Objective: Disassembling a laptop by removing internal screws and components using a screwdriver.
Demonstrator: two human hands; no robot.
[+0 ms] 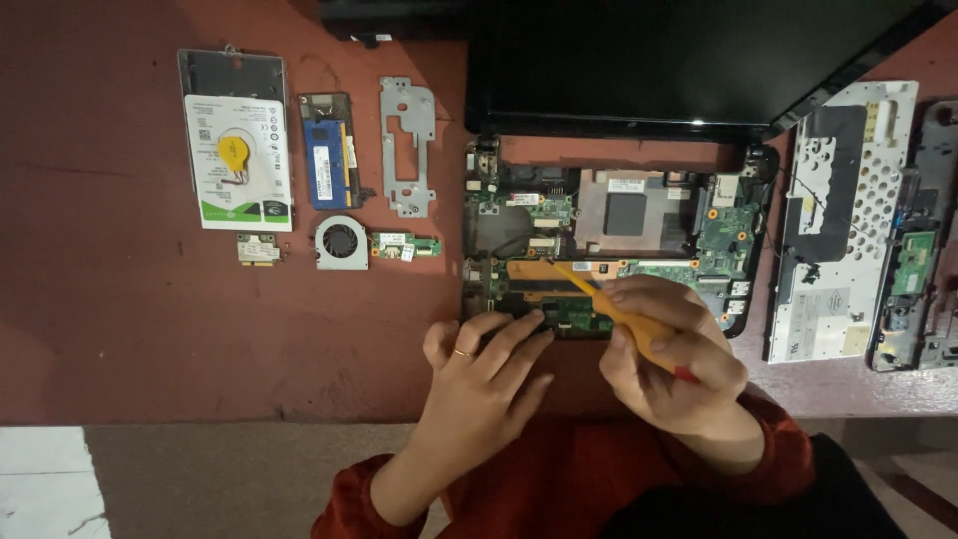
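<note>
From the head camera, looking straight down on a dark red desk (120, 329), the right hand (671, 354) is closed around an orange screwdriver (617, 311), fingers pinching its handle, with the tip angled up and left onto the circuit board (639, 235) of an opened laptop (614, 250) that sits near the middle of the desk's front edge. The left hand (481, 374) rests just beside it, fingers loosely spread and laid on the front edge of the laptop base, holding nothing; a ring shows on one finger. The laptop's black screen (659, 65) lies folded back toward the rear edge of the desk. Removed parts are laid out toward the rear left corner: a hard drive (238, 160) with a yellow coin battery (234, 153) on top, a blue memory stick (327, 160) beside it, a grey metal bracket (407, 145), and below these a small card (258, 249), a round fan (341, 243) and a narrow green board (405, 245). At the right edge lie a pale perforated cover panel (843, 220) and a dark frame (918, 250), touching each other. Red sleeves (559, 469) show at the front.
</note>
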